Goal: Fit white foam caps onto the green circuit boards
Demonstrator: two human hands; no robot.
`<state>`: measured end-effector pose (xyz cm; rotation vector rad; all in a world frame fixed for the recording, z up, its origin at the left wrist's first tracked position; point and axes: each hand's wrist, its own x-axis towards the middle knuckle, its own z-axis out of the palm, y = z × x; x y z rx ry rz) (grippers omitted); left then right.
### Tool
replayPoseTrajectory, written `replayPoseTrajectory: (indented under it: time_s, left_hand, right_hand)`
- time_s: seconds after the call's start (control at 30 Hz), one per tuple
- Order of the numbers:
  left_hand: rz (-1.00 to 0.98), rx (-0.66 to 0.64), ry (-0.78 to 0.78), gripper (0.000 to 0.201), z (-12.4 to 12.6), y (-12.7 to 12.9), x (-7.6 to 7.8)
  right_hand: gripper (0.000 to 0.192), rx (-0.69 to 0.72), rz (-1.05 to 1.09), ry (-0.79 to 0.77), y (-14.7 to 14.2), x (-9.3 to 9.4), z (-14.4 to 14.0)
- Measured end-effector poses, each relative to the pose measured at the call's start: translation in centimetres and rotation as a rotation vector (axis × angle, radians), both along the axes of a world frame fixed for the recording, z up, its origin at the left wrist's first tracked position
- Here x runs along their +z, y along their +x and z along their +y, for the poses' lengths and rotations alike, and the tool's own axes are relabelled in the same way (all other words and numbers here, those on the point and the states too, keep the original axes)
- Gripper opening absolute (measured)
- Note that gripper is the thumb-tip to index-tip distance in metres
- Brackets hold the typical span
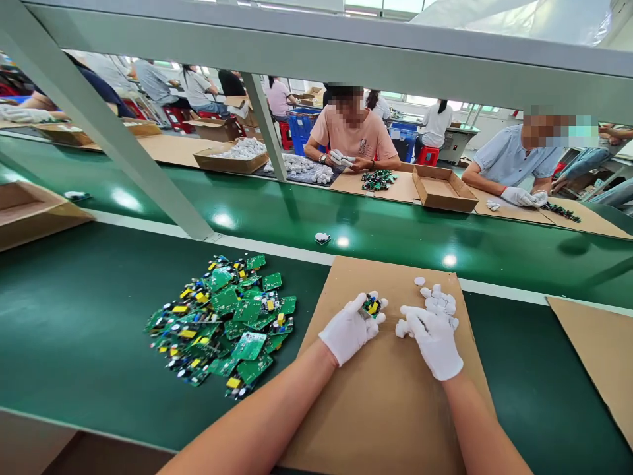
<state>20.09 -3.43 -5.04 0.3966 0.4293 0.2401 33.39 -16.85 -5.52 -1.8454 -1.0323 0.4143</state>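
Note:
My left hand (352, 330), in a white glove, is closed around a small circuit board (372, 306) with a yellow component facing up. To its right, my gloved right hand (435, 340) reaches over the cardboard sheet (380, 402), fingers stretched out and apart. Small white lumps (439, 300) lie in a loose cluster just beyond it, and another white lump (402, 328) sits by its fingertips. Whether the fingers touch that lump I cannot tell. Left of the cardboard, a heap of green circuit boards (225, 323) with yellow, blue and black parts covers the dark green bench.
A green conveyor belt (277, 218) runs across beyond the bench, carrying a board with white material (322, 238). A metal post (113, 125) and an overhead shelf beam (316, 49) frame the view. A cardboard tray (37, 211) stands at left. Two co-workers sit opposite.

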Motion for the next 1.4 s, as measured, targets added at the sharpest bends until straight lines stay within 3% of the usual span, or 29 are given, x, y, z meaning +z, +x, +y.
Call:
replayPoseTrajectory:
  time_s: [0.13,0.33,0.5,0.6,0.8,0.9,1.0,1.17,1.33,1.4]
  left_hand:
    - [-0.018,0.04,-0.021,0.021,0.1,0.0,0.1]
    - [-0.042,0.061,-0.068,0.021,0.2,0.1,0.2]
    - [-0.044,0.074,-0.077,0.02,0.3,0.1,-0.2]
    - [-0.047,0.11,-0.056,0.022,0.6,0.1,-0.2]
    - [-0.012,0.236,-0.046,0.023,1.2,-0.2,-0.1]
    - [-0.014,0.24,-0.031,0.024,1.2,-0.2,0.0]
    - [-0.003,0.254,-0.013,0.027,1.2,-0.1,0.2]
    - [0.045,0.3,0.032,0.036,0.9,0.0,0.8]
    - [0.018,0.197,0.057,0.044,0.5,-0.1,0.8]
    - [0.016,0.187,0.073,0.042,0.5,-0.1,0.6]
  right_hand:
    - [0.034,0.186,-0.187,0.026,-0.5,0.3,0.4]
    - [0.032,0.164,-0.571,-0.2,-0.2,0.0,0.7]
    - [0.035,0.463,-0.638,-0.35,-2.7,0.7,0.4]
    - [0.056,0.599,-0.674,-0.359,-3.4,0.6,0.0]
    - [0.075,0.326,-0.689,-0.628,-2.8,0.1,-0.4]
    - [0.092,0.456,-0.664,-0.601,-4.4,0.6,-0.5]
    - [0.092,0.67,-0.643,-0.517,-5.1,0.9,-0.5]
    - [0.085,0.463,-0.642,-0.591,-3.5,0.9,-0.3]
    - [0.092,0.652,-0.663,-0.462,-4.2,0.5,-0.2]
    - [0.081,0.596,-0.688,-0.447,-3.6,0.4,-0.2]
